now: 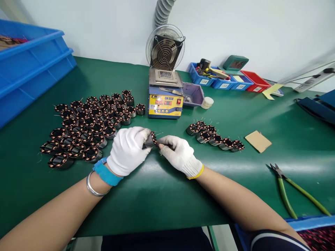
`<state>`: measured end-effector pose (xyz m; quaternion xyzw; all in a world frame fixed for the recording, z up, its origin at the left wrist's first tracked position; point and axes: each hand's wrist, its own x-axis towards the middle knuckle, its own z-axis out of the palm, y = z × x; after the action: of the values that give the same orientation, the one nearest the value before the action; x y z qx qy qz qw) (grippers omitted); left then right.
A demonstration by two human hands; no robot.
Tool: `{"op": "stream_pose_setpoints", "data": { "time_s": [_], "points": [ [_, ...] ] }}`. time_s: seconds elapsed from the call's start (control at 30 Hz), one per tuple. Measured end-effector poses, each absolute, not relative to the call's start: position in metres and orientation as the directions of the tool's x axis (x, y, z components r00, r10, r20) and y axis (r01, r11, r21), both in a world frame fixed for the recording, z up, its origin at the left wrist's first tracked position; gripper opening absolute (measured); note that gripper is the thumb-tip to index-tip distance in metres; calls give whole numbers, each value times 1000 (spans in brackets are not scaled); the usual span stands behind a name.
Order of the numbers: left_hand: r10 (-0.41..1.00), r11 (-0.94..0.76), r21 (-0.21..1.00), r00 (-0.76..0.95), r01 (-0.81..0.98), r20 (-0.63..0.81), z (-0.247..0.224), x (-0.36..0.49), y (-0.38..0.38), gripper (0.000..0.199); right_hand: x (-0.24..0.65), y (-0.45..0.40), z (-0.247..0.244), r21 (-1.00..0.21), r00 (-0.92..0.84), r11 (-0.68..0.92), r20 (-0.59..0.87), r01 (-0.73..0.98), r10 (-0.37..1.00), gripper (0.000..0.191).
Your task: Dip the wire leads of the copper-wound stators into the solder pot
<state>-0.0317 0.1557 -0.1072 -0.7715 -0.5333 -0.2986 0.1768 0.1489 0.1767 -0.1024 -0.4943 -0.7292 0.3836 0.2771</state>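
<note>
A black ring-shaped core with copper windings (150, 140) is tilted on its side near the middle of the view, gripped by my gloved left hand (128, 150). My gloved right hand (179, 153) has its thumb and fingers pinched together at the core's right edge; whatever lies between the fingertips is too small to make out. Thin wire ends stick out above the core. Many similar wound cores (90, 122) stand grouped to the left of my hands. A smaller group of cores (216, 139) stands to the right.
Behind my hands is a blue and yellow solder pot unit (164, 104) with a fan (165, 54). Green-handled cutters (285, 191) and a cardboard square (258, 141) lie right. Blue crates (31, 66) stand far left; small blue bins (222, 83) and a red bin (255, 82) sit behind.
</note>
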Motion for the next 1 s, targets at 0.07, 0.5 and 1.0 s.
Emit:
{"op": "stream_pose_setpoints", "data": {
  "time_s": [0.07,0.5,1.0],
  "points": [
    [690,-383,6,283,924,666,-106,-30,155,27,151,176,-99,-739,-357,277,53,614,933,21],
    [744,-256,166,85,952,662,-100,-46,163,27,155,189,-106,-955,-360,-83,-186,284,914,25],
    [997,58,923,-72,380,-33,-89,-23,152,35,152,205,-108,-856,-573,-485,-311,-178,758,28]
  ]
}}
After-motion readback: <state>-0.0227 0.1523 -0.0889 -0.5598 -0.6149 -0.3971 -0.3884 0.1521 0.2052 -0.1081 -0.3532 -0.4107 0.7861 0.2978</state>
